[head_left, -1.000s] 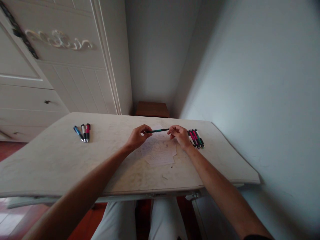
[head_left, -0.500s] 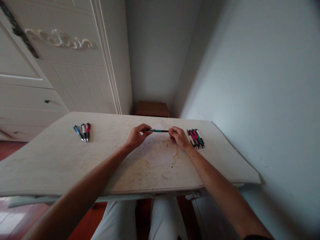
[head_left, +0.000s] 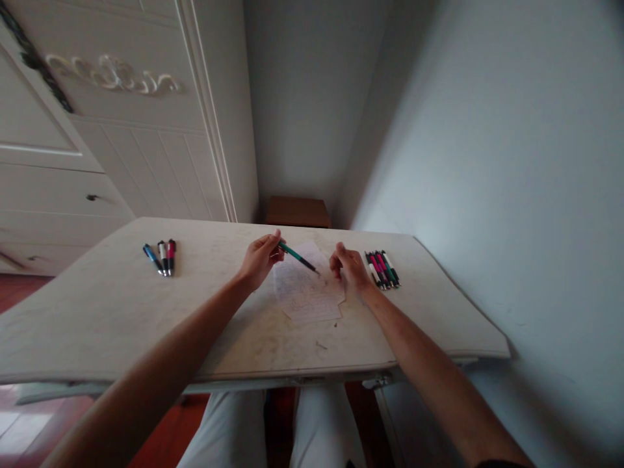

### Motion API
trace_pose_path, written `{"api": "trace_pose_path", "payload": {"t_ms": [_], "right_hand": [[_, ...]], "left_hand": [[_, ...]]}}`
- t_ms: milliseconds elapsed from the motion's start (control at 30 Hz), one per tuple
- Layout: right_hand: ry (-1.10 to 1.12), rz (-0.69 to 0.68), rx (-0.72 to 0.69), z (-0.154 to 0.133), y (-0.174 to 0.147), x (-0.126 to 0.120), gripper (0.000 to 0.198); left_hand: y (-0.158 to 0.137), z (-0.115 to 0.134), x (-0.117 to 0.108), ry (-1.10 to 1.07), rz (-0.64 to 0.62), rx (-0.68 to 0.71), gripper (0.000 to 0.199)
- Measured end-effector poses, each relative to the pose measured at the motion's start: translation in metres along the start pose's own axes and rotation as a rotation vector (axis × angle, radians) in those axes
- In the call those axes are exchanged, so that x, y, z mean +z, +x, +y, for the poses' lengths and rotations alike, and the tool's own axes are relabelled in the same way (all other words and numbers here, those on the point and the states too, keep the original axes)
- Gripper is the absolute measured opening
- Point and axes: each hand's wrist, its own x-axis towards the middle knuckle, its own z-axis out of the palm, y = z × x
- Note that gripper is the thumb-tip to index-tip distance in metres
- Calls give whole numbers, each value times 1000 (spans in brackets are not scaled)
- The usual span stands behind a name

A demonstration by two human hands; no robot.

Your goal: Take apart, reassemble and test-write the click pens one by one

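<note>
A green and black pen [head_left: 298, 257] slants down to the right over written sheets of paper [head_left: 307, 296], its tip toward my right hand. Its upper end is pinched between the thumb and fingers of my left hand [head_left: 260, 259]. Just right of the pen tip, my right hand [head_left: 350, 265] has its fingers curled in and its thumb raised. I see nothing held there, and it is apart from the pen. A row of several pens [head_left: 383, 270] in pink, white, green and black lies close to the right of that hand.
Three pens [head_left: 164, 259], blue, white and pink, lie together on the left of the pale table [head_left: 205, 260]. A white cabinet [head_left: 146, 162] stands behind at left, a grey wall [head_left: 487, 162] runs along the right, and a brown wooden box-like piece [head_left: 298, 212] is beyond the far edge.
My right hand has let go of the pen's tip end and raised its thumb. With the left hand still holding it, the pen has tipped from level to slanting down rightward.
</note>
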Motion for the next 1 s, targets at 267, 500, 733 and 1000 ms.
{"api": "trace_pose_path", "payload": {"t_ms": [267,500,733,1000], "right_hand": [[-15,65,-20,0,2,-1,72],[-21,52,-10,2,2,-1,72],[-25,23,2,5,3,-1,71],[-22,-26,8,9,3,1,70]], "left_hand": [[2,20,-7,-630,132,-294,39],[0,23,-13,-753,60,-271,39],[-4,23,-15,-790,-33,-270,26],[-3,23,-14,-817,25,-257,16]]}}
